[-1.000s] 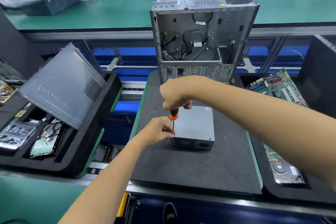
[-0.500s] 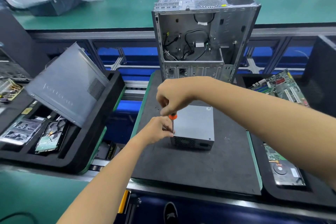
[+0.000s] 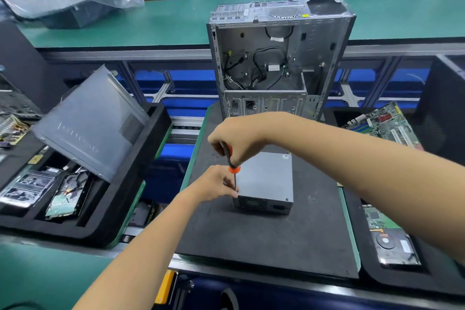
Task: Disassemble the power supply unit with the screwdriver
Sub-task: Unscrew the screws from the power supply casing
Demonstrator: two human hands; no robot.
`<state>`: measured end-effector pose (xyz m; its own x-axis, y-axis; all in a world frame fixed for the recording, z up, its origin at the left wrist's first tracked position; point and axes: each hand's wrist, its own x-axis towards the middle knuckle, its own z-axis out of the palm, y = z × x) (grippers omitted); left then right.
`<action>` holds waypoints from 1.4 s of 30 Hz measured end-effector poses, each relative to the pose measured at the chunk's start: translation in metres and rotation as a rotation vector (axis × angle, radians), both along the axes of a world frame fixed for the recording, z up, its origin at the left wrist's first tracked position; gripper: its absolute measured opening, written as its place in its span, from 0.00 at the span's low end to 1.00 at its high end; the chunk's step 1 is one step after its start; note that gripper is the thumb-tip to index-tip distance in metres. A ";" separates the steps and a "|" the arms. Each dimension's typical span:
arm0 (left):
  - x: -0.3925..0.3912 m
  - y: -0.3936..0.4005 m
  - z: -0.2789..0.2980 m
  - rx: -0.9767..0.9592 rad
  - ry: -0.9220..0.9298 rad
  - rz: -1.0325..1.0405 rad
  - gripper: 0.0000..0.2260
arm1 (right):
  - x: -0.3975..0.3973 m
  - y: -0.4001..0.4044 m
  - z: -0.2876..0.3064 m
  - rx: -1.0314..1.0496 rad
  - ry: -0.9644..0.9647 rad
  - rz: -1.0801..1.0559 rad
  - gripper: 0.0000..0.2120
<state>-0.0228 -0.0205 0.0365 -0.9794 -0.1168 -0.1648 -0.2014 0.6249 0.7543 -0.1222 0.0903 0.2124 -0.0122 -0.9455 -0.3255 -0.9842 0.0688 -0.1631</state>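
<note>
Unscrewing the power supply unit [image 3: 265, 181] lying on the black mat [image 3: 264, 241].
Right hand [image 3: 236, 138] is gripping the screwdriver [image 3: 232, 168] at the unit's near-left corner; left hand [image 3: 216, 184] is pinching its shaft.

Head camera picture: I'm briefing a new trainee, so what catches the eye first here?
Two hands meet mid-mat: the right hand grips an orange-collared screwdriver, its shaft steadied by the left hand at the grey power supply. Behind stands an emptied computer case.

Electronics teardown workshop: green conveyor benches [image 3: 176, 20], gutted PC case [image 3: 276, 58], foam trays [image 3: 141, 184] w/ circuit boards [image 3: 385, 123] & hard drives [image 3: 63, 199].
</note>
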 end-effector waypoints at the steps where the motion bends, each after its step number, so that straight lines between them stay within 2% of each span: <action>1: -0.001 -0.001 0.000 0.010 -0.019 0.000 0.05 | 0.000 -0.001 -0.001 0.015 0.026 -0.047 0.10; 4: -0.006 -0.004 0.001 0.021 -0.073 -0.023 0.07 | 0.000 -0.005 -0.001 0.107 0.122 -0.159 0.18; 7: -0.012 -0.009 0.002 0.046 -0.162 -0.057 0.07 | 0.001 -0.007 -0.003 0.073 0.035 -0.153 0.11; 11: -0.019 -0.012 0.005 0.029 -0.242 -0.104 0.09 | 0.001 -0.007 -0.005 0.033 -0.040 -0.044 0.06; 14: -0.022 -0.013 0.008 0.030 -0.258 -0.131 0.10 | -0.003 -0.002 0.002 0.044 -0.115 -0.024 0.15; 16: -0.025 -0.013 0.009 0.034 -0.256 -0.141 0.10 | -0.004 0.001 0.006 0.072 -0.150 -0.026 0.17; 18: -0.025 -0.014 0.007 0.032 -0.275 -0.142 0.09 | -0.001 0.002 0.004 0.065 -0.091 -0.052 0.13; 20: -0.025 -0.014 0.006 0.047 -0.291 -0.143 0.09 | 0.005 0.000 0.001 0.044 0.118 -0.152 0.11; 22: -0.024 -0.015 0.006 0.051 -0.280 -0.138 0.09 | 0.009 -0.005 -0.003 0.011 0.316 -0.160 0.09; 26: -0.020 -0.013 0.005 0.097 -0.258 -0.119 0.09 | 0.007 -0.011 -0.003 0.030 0.099 -0.064 0.07; 31: -0.019 -0.013 0.005 0.116 -0.226 -0.143 0.06 | -0.001 -0.009 0.007 0.095 -0.151 0.013 0.17; 33: -0.018 -0.013 0.002 0.144 -0.223 -0.127 0.07 | -0.002 -0.008 0.003 0.092 -0.103 -0.047 0.15; 36: -0.018 -0.014 0.001 0.171 -0.222 -0.135 0.08 | -0.003 -0.004 -0.002 0.143 0.074 -0.166 0.10; 39: -0.022 -0.017 -0.001 0.167 -0.236 -0.161 0.08 | -0.003 -0.003 -0.004 0.138 0.188 -0.111 0.13; 41: -0.023 -0.017 -0.001 0.153 -0.245 -0.163 0.07 | -0.005 -0.003 -0.008 0.016 0.160 -0.063 0.08; 42: -0.023 -0.017 0.000 0.136 -0.241 -0.172 0.07 | -0.006 -0.001 -0.007 -0.026 0.106 -0.053 0.08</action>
